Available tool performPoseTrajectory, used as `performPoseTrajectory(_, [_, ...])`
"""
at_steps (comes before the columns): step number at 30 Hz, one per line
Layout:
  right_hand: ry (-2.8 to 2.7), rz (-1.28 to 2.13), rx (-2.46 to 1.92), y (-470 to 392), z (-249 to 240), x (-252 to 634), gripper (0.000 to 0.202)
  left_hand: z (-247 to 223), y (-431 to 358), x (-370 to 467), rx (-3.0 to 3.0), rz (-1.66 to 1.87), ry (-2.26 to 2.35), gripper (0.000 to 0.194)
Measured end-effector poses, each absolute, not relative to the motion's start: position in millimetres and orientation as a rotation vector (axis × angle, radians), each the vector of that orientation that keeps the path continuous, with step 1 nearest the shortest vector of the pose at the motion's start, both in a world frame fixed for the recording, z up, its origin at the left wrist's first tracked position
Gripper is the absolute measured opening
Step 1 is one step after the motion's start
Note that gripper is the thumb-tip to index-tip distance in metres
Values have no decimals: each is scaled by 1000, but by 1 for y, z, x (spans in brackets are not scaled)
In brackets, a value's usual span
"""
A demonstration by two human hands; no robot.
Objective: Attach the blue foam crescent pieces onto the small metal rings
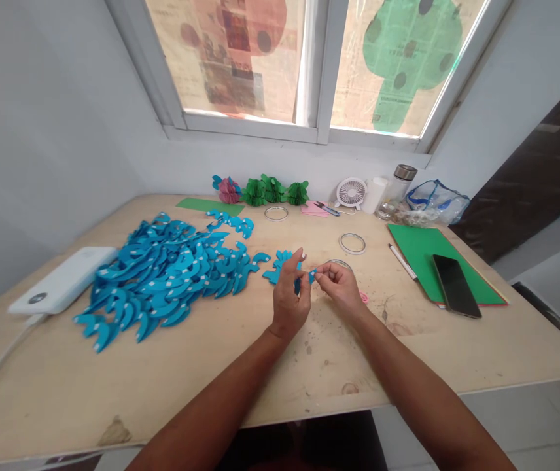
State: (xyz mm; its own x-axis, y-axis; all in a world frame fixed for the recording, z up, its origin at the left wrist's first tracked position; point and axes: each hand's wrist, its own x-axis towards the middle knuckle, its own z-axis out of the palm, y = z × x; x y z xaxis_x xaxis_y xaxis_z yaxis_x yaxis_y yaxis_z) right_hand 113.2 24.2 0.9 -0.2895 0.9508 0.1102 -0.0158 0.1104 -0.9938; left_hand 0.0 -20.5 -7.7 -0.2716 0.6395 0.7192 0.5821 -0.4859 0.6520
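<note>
Both hands meet near the middle of the table over a small blue paper piece [312, 275] with a white patch on it. My left hand [290, 297] is closed on one side of it, thumb and fingers pinching, with the index finger raised. From the other side, my right hand [339, 288] pinches its edge between thumb and fingertips. Just behind my left hand lies a blue paper cluster [274, 275] with pointed edges, partly hidden by the fingers. Left of the hands spreads a large pile of curved blue paper pieces [172, 268], many bearing white squares.
A white power bank [64, 280] with a cable sits at left. Tape rolls [352, 244], scissors [328, 209], green paper figures [273, 190] and a small fan [351, 193] stand farther back. At right, a phone [455, 284] rests on green sheets [417, 245] beside a pen [402, 261].
</note>
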Motion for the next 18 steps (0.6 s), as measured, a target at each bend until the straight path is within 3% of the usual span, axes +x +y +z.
performPoseTrajectory(10, [-1452,1333,-1002,25,8,119,19,-7,-17,-6,1729,1780,1524,57])
performPoseTrajectory(18, [-1407,1340,-989,31,4,123,20,-6,-16,-3,1503,1763,1324,54])
